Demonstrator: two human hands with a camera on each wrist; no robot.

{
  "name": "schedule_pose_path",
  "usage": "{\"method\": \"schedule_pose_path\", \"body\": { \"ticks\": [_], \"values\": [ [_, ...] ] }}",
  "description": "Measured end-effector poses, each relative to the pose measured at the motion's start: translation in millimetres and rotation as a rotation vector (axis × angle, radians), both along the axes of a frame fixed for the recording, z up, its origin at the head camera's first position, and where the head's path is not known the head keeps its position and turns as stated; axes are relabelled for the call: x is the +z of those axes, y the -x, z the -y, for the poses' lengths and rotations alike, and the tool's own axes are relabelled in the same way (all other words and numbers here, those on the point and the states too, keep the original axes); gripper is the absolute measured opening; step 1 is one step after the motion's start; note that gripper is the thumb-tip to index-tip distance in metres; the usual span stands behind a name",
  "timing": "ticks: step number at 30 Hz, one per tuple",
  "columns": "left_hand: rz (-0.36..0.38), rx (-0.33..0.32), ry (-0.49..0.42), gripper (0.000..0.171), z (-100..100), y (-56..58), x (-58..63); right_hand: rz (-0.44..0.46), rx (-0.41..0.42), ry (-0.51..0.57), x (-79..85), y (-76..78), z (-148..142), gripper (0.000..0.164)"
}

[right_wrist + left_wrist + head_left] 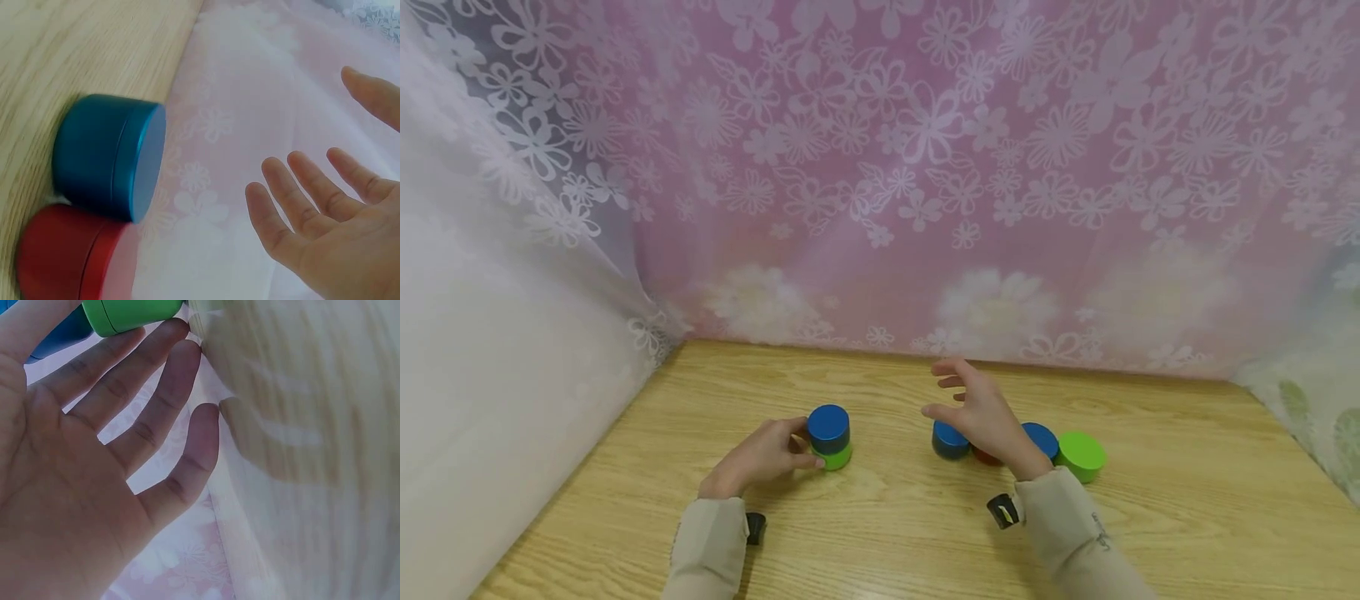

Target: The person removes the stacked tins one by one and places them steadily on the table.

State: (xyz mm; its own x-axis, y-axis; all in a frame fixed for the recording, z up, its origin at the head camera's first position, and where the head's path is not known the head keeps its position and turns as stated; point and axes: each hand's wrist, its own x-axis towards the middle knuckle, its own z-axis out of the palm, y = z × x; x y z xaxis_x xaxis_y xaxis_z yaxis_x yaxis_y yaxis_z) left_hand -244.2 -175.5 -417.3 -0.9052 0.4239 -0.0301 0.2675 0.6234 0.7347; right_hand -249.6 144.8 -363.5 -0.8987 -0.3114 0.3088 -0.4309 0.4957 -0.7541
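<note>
My left hand [767,454] is at a stack of two round lidded tins, a blue tin [829,427] on top of a green tin [835,457]. Its thumb lies at the green tin's near side and its fingers reach round the far left side. In the left wrist view, the fingertips [178,328] lie along the green tin's edge, close to the tabletop. Raised over a row of tins, my right hand [985,412] has loosely bent, spread fingers and holds nothing. Below it stand a second blue tin [94,156] and a red tin [59,253], the red mostly hidden in the head view.
Right of the red tin, partly behind the right wrist, stands another blue tin [1041,440], with a light green tin [1081,456] beside it. The wooden table [880,533] meets a pink floral curtain [925,208] at the back and white cloth [512,333] at the left.
</note>
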Motion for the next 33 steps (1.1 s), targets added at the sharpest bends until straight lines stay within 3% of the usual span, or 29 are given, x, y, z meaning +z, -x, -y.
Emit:
{"method": "schedule_pose_path", "body": {
  "ticks": [12, 26, 33],
  "values": [
    [-0.024, 0.008, 0.013, 0.046, 0, -3.1, 0.1, 0.049, 0.043, 0.023, -8.0, 0.8, 20, 0.049],
    [-0.025, 0.011, 0.020, 0.048, 1, -3.1, 0.2, 0.056, 0.035, 0.014, -10.4, -0.2, 46, 0.047],
    [-0.028, 0.002, 0.013, 0.048, -1, -2.9, -0.1, 0.058, 0.077, 0.020, -10.9, -0.9, 51, 0.045]
  ]
}}
